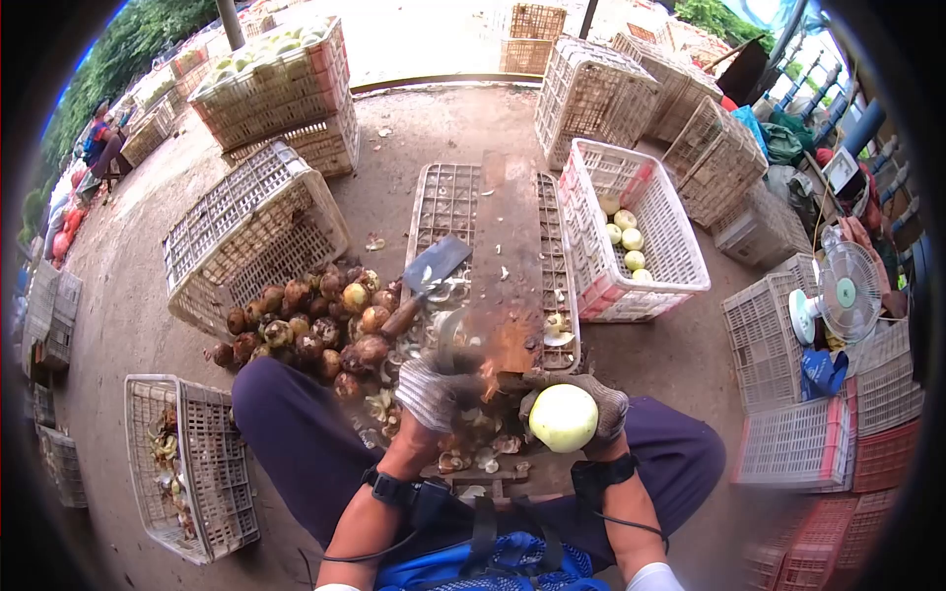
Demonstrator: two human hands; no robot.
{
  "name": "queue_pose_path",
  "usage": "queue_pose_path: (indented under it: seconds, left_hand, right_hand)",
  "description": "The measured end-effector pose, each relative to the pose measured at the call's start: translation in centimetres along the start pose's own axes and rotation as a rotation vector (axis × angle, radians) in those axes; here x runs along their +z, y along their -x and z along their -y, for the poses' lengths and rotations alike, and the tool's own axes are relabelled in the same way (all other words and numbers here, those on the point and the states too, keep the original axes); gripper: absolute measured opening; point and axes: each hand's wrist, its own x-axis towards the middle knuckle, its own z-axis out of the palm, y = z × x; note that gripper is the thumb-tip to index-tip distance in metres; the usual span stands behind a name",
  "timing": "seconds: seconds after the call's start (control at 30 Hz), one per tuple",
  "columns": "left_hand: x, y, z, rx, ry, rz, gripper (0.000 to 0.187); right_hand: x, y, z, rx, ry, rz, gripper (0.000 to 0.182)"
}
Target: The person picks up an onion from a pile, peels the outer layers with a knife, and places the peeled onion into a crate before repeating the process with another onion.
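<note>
My right hand (613,406), in a dark work glove, is closed round a smooth, pale green peeled bulb (563,418). To its left, my left hand (428,391), in a knitted grey glove, has its fingers curled at the near end of a wooden board (507,236). A blur there hides what those fingers grip. A cleaver (439,262) with a wooden handle lies left of the board, its blade over the upturned crate (434,197). Unpeeled brown bulbs (307,313) are heaped beside my left knee. Peel scraps (487,459) lie below my hands.
At right stands a white and pink crate (631,305) with several peeled bulbs (631,239) inside. A tipped crate (251,231) backs the heap; another crate (192,473) at left holds scraps. A fan (847,293) stands on crates at far right. A person (101,138) sits at far left.
</note>
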Motion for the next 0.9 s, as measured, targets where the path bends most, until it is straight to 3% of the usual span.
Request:
queue_pose_path:
  seconds: [0.07,0.17,0.3,0.33,0.43,0.7,0.77,0.9]
  left_hand:
    - [-0.9,-1.1,0.7,0.045,-0.040,-0.030,0.022]
    - [-0.8,-1.0,0.2,-0.047,-0.194,-0.069,0.022]
    - [-2.7,-3.0,4.9,-0.084,-0.496,0.048,0.019]
    - [-1.6,-2.4,3.3,-0.173,-0.522,0.078,0.019]
    - [-0.7,-1.6,1.7,-0.182,-0.569,0.180,0.021]
    - [-1.5,-2.8,5.4,-0.097,-0.685,0.109,0.038]
    - [-1.6,-3.2,5.7,-0.161,-0.663,0.131,0.044]
    - [-2.5,-4.3,8.0,-0.144,-0.707,0.150,0.045]
  right_hand:
    - [-0.1,0.0,-0.2,0.028,-0.004,-0.013,0.038]
    - [-0.2,0.0,-0.9,0.140,-0.080,0.005,0.047]
    - [0.7,0.8,-3.5,0.334,-0.140,0.051,0.060]
    - [1.0,0.9,-4.2,0.371,-0.147,0.056,0.063]
    - [1.4,1.0,-5.5,0.430,-0.165,0.047,0.073]
    - [2.3,0.1,-9.9,0.407,-0.288,-0.042,0.069]
    - [2.4,0.9,-11.0,0.419,-0.283,-0.079,0.068]
    - [2.0,0.1,-8.9,0.433,-0.342,-0.184,0.065]
